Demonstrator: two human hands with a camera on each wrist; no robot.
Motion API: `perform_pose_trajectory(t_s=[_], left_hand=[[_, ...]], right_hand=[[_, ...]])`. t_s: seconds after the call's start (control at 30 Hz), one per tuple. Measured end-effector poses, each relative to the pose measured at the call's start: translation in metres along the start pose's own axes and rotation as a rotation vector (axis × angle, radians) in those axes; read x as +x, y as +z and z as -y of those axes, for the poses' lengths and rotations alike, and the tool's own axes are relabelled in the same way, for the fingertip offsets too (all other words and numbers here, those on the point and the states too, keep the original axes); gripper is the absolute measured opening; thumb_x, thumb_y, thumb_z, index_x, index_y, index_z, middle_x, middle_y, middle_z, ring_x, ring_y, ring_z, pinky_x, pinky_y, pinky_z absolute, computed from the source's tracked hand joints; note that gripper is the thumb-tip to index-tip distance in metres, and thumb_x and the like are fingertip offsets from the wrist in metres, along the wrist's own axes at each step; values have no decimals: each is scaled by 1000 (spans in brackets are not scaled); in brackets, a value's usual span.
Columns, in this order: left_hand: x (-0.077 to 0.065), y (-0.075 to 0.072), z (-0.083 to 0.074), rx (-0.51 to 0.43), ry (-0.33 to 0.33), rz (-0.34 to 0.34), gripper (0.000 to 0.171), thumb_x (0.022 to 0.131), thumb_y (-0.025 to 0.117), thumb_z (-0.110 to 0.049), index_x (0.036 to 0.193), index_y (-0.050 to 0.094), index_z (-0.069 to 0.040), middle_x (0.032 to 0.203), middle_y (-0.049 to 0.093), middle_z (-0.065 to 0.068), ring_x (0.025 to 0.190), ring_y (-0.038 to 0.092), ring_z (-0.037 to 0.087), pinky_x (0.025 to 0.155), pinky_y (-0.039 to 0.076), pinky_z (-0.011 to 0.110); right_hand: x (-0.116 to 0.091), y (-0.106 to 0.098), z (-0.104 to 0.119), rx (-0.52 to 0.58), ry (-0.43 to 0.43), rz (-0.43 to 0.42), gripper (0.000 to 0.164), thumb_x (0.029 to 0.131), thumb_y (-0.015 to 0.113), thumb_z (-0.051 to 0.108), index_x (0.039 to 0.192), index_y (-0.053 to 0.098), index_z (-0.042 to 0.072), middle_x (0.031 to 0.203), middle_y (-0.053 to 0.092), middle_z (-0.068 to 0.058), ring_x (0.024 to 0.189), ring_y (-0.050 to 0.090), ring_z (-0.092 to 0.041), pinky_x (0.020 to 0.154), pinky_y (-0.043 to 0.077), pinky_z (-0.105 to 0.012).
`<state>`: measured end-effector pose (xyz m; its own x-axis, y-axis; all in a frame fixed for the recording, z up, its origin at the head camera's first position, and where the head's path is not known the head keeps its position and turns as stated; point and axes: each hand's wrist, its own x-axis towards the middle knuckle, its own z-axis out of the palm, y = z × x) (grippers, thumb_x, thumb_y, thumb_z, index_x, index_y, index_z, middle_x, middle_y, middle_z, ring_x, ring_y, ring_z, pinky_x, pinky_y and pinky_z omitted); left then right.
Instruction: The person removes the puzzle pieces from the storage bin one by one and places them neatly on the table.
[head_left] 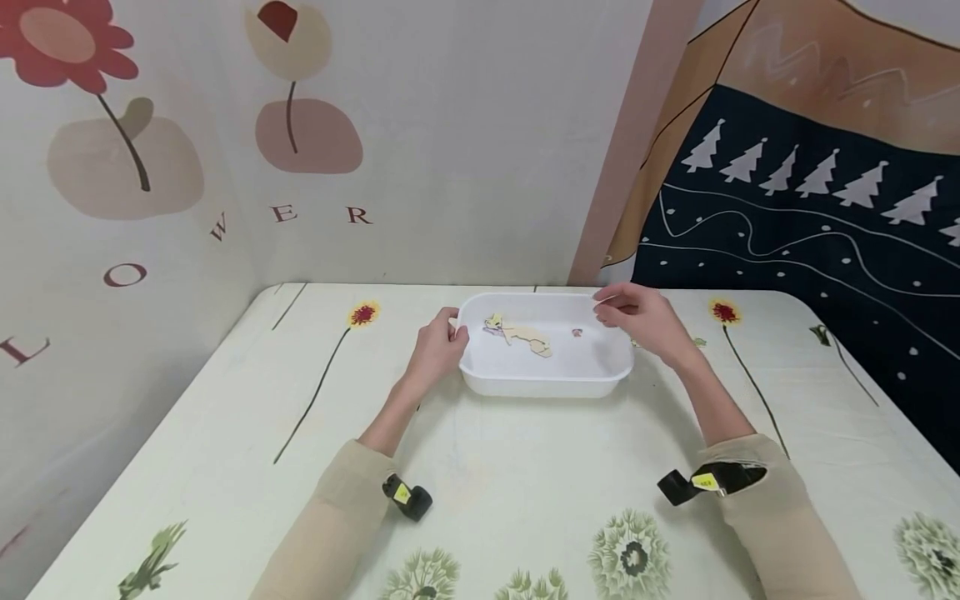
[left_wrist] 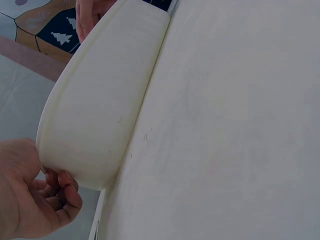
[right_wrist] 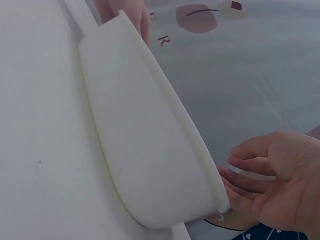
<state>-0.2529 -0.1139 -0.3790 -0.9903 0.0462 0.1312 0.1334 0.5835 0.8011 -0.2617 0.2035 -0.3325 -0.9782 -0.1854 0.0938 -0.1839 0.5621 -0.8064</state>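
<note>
A shallow white plastic tray [head_left: 546, 387] stands near the far side of the table. Inside it lie a flat, pale yellow animal-shaped cutout [head_left: 528, 336] and a tiny pinkish piece [head_left: 577, 332]. At the tray's left end, my left hand [head_left: 438, 346] grips the rim, its fingers curled in against the outer wall in the left wrist view. My right hand [head_left: 645, 321] is at the far right corner, fingers loosely bent over the rim. In the right wrist view, the right fingers [right_wrist: 245, 187] touch the tray's edge, while the thumb side stays apart from it.
A pale tablecloth [head_left: 525, 467] printed with flowers covers the table. Behind it hang a light flower-print curtain [head_left: 450, 167] and a dark cloth [head_left: 810, 217] with white trees. A small greenish patch [head_left: 700, 342] shows beside my right wrist; whether it is printed I cannot tell.
</note>
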Motion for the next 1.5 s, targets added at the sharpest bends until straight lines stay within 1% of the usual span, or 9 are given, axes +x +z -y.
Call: perform_pose_trajectory(t_s=[0.2, 0.37, 0.5, 0.63, 0.8, 0.97, 1.2, 1.3, 1.5], left_hand=[[0, -2, -1, 3, 1, 3, 44, 102, 49, -13, 142, 48, 5, 78, 49, 4, 63, 44, 15, 57, 37, 26], [0, -4, 0, 5, -4, -4, 44, 102, 50, -13, 142, 48, 4, 79, 49, 5, 64, 45, 15, 57, 37, 26], [0, -3, 1, 5, -6, 0, 44, 101, 50, -12, 141, 48, 5, 79, 49, 5, 65, 45, 16, 57, 38, 26], [0, -1, 2, 4, -6, 4, 44, 101, 50, -12, 142, 48, 5, 79, 49, 4, 65, 45, 15, 58, 38, 27], [1, 0, 0, 3, 1, 0, 44, 102, 49, -12, 142, 48, 5, 78, 49, 4, 65, 44, 15, 58, 38, 27], [1, 1, 0, -2, -3, 3, 44, 102, 50, -12, 142, 48, 4, 78, 49, 4, 65, 44, 15, 58, 38, 27], [0, 0, -1, -1, -9, 2, 44, 102, 50, -13, 142, 48, 4, 78, 48, 4, 65, 44, 15, 58, 37, 27], [0, 1, -1, -1, -12, 3, 44, 102, 50, -13, 142, 48, 4, 78, 48, 4, 65, 44, 15, 58, 37, 27], [0, 0, -1, 5, -15, 2, 43, 102, 50, -13, 142, 48, 4, 79, 48, 4, 66, 44, 16, 59, 37, 27]], right_hand=[[9, 22, -1, -69, -3, 33, 31, 101, 60, 13, 127, 62, -3, 121, 66, -19, 111, 61, -33, 95, 50, -44], [12, 35, 2, -75, 22, 39, 34, 101, 57, 10, 131, 60, -6, 125, 64, -23, 117, 60, -37, 101, 46, -47], [15, 41, 2, -49, 75, 65, 40, 102, 55, 10, 137, 54, -8, 134, 59, -25, 125, 55, -38, 107, 41, -48], [18, 46, 2, -57, 121, 89, 45, 102, 53, 10, 142, 49, -10, 142, 52, -27, 132, 50, -38, 112, 36, -47], [19, 47, 2, -99, 136, 136, 47, 103, 50, 8, 143, 43, -14, 145, 47, -31, 135, 46, -40, 113, 34, -48], [19, 50, 2, -120, 115, 190, 45, 102, 50, 4, 141, 44, -17, 140, 52, -31, 132, 49, -40, 111, 38, -46], [16, 53, -1, -107, 38, 214, 32, 98, 59, -1, 129, 61, -10, 118, 68, -21, 113, 62, -33, 102, 45, -44], [16, 54, -1, -116, 30, 230, 29, 96, 63, -1, 124, 65, -6, 111, 70, -16, 107, 63, -30, 98, 47, -43], [17, 55, -2, -127, 33, 248, 27, 91, 69, -1, 119, 69, -1, 105, 70, -12, 103, 62, -28, 96, 48, -41]])
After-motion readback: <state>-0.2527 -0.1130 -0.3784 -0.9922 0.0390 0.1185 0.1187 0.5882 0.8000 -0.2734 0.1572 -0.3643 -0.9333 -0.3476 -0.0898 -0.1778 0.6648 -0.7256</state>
